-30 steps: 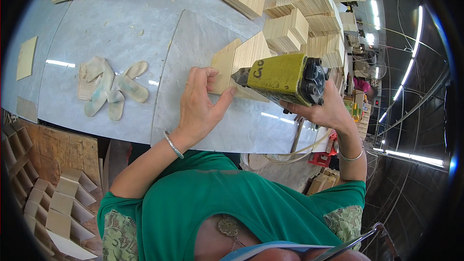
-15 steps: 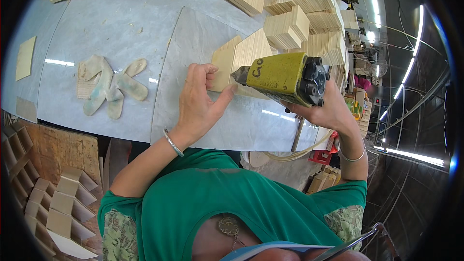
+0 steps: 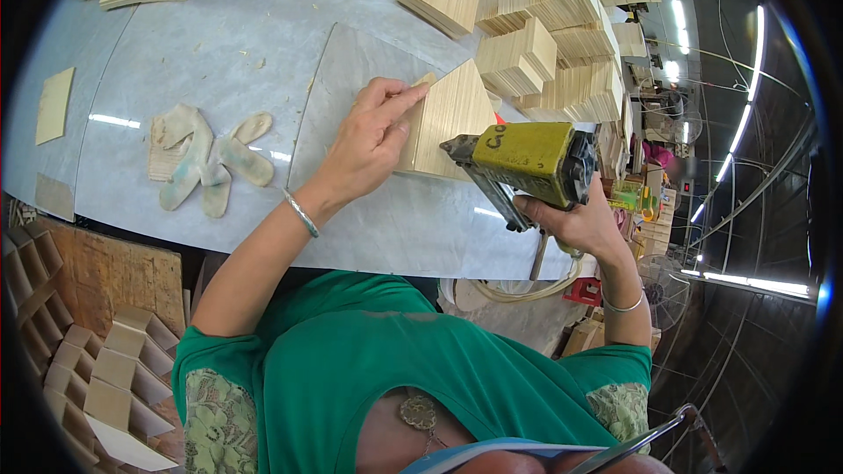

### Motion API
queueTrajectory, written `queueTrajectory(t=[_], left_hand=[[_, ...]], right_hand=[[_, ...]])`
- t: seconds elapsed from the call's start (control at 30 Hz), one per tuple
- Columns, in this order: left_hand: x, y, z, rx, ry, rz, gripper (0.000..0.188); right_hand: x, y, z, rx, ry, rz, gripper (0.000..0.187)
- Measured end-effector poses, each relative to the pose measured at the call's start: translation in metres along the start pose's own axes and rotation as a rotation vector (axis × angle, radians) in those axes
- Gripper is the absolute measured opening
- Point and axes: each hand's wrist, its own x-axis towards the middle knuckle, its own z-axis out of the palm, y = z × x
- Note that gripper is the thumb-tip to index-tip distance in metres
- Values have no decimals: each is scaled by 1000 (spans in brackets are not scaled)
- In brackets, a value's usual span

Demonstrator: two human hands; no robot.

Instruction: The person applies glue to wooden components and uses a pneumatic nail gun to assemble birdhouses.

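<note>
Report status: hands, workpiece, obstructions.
Right hand gripping boxy olive-yellow power tool; left hand against pale pentagonal wooden piece; stained white fabric gloves aside, leftward.

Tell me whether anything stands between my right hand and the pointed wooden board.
Yes: the yellowish nail gun, gripped in your right hand, stands between that hand and the pointed wooden board, its nose overlapping the board in view.

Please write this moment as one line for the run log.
left hand: touching pale wooden panel | right hand: gripping yellow-green power tool | nearby: fabric gloves on grey table
</note>
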Motion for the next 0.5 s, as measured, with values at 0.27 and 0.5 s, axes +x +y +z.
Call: queueTrajectory(t=[0.27,0.5], left_hand=[[-27,7,3,-56,-72,-73,56],[-73,31,-2,86,-130,-31,53]], right_hand=[[-3,14,5,-21,60,120,42],[-6,15,13,54,76,24,34]])
